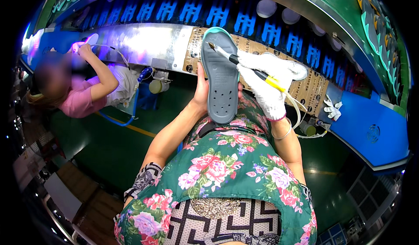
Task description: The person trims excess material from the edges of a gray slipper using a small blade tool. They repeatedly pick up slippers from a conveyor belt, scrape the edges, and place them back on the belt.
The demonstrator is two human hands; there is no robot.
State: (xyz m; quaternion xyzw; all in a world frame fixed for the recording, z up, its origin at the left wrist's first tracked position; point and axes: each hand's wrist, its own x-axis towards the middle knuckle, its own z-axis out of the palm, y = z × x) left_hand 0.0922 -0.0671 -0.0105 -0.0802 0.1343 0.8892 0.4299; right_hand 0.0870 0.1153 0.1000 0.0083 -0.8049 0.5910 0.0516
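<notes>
My bare left hand [201, 91] is wrapped round the edges of a dark grey shoe sole [221, 77], thumb along its left side and fingertips showing at its right. Small holes dot the sole's near half, and a teal rim edges its far end. In a white glove, my right hand [264, 85] grips a black-handled brush [233, 59]. The dark bristle tip is over the sole's far half; whether it touches cannot be made out. Yellow wrap and a pale hose trail from the handle. Beyond the glove, a pale sole-shaped piece [298, 70] lies partly hidden.
Printed cardboard [312, 90] covers part of the metal bench [157, 44]. Blue holders [218, 16] line the conveyor behind it. A white glove [333, 108] lies at the right by a blue panel [371, 127]. At the left, a co-worker in a pink shirt [83, 99] handles another piece.
</notes>
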